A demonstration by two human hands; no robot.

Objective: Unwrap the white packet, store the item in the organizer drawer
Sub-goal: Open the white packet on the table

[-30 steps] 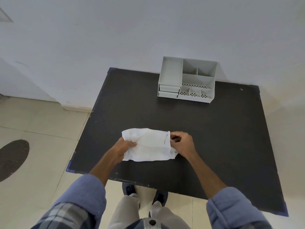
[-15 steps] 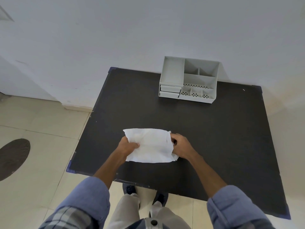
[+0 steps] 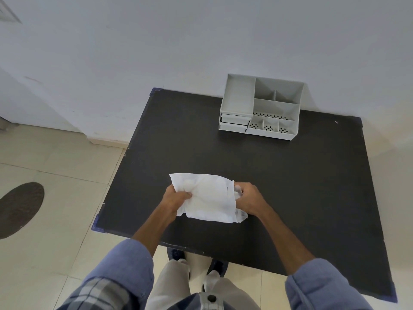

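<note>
A crumpled white packet [image 3: 207,196] lies near the front of the black table [image 3: 290,175]. My left hand [image 3: 175,198] pinches its left edge, thumb on top. My right hand [image 3: 249,201] is closed on the right end, where a bit of clear wrapping pokes out below the fingers. What is inside the packet is hidden. The grey organizer [image 3: 260,106] stands at the table's far edge against the wall; its two drawers [image 3: 234,123], stacked at the lower left, are closed.
The organizer has several open compartments on top. The white wall rises right behind the table. Tiled floor and a dark round mat [image 3: 17,208] lie to the left. My legs and shoes stand at the table's near edge.
The right hand has closed more tightly over the packet's right end, and clear wrapping now shows beneath it. The packet is slightly more bunched. The left hand keeps its hold.
</note>
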